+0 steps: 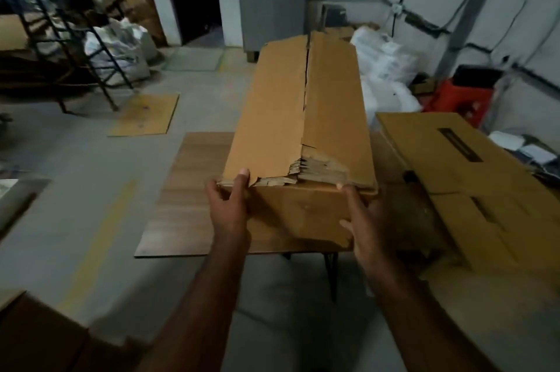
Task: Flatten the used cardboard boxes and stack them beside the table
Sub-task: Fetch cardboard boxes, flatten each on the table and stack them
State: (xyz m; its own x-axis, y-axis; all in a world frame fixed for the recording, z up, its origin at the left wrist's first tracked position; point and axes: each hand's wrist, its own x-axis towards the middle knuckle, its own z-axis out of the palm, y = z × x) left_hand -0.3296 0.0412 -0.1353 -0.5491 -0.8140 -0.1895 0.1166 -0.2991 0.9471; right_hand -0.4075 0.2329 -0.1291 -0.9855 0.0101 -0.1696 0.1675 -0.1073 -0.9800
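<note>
Long brown cardboard box point(300, 117) on the wood-grain counter point(181, 196), both hands at its near end.

Left hand point(228, 205) grips the near-left corner, right hand point(360, 220) the near-right; likely light, stiff, torn tape seam weak, so hold corners, not flaps.

My table point(181, 196) serves as the reference. A long box point(303, 117) stands on it, lengthwise away from me, its near end at the table's near edge. My left hand point(230, 199) grips that end's left top corner; my right hand point(360, 217) holds its right side. A second box point(463, 187) lies tilted just right of the table, touching the long box. A flat cardboard sheet point(145, 115) lies on the floor beyond the table's far left corner. A metal rack point(60, 38) stands farther left behind it. Sacks point(385, 65) sit behind the table, to the right.
</note>
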